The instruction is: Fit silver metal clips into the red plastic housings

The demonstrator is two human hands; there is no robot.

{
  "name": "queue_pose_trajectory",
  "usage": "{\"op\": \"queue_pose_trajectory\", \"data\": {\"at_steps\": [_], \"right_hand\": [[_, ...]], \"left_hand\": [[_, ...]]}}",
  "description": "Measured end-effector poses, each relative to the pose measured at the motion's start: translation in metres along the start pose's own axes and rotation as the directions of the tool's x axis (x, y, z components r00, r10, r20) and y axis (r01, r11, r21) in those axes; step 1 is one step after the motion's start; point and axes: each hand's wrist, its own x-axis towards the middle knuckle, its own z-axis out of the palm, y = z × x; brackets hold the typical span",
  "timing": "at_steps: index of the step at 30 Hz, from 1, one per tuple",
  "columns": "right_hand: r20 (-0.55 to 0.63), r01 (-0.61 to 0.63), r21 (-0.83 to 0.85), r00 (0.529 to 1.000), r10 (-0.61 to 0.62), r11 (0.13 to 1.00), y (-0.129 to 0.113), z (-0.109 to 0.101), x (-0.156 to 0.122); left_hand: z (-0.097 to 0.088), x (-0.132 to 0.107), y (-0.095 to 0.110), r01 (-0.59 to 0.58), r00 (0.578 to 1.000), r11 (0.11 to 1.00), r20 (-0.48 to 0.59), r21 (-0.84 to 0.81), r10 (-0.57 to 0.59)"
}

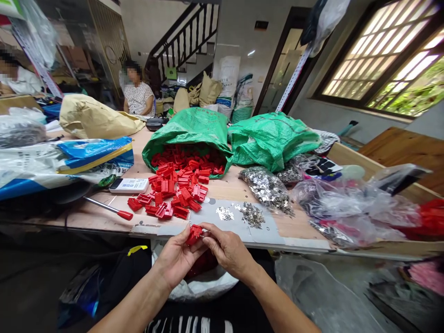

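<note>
My left hand is closed round a red plastic part just in front of the table edge. Against the part's right side, my right hand pinches with thumb and forefinger; a thin bit of metal seems to show there, too small to name. Beyond my hands lies a heap of red plastic parts, spilling from an open green woven sack. Small flat metal pieces form piles on a grey sheet. Below my hands, a white sack hangs open with red inside.
A red-handled lever and a white box sit left of the heap. To the right are a clear bag of metal pieces, another green sack and plastic bags. A person sits beyond the table.
</note>
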Motion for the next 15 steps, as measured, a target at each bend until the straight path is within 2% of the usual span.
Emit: {"op": "queue_pose_trajectory", "data": {"at_steps": [5,11,15], "right_hand": [[-0.032,0.001,-0.014,0.999,-0.001,1.0,0.001,0.004,-0.001],[-0.111,-0.014,0.071,0.994,0.021,0.997,0.006,0.014,-0.001],[-0.149,-0.03,0.182,0.987,0.057,0.983,0.011,0.018,0.0]], "left_hand": [[0.002,-0.001,-0.003,-0.024,0.999,1.0,-0.03,0.009,0.024],[0.001,0.001,-0.007,-0.047,0.996,0.998,-0.069,0.028,0.049],[-0.005,0.003,-0.01,-0.008,0.998,0.999,-0.066,0.039,0.011]]}}
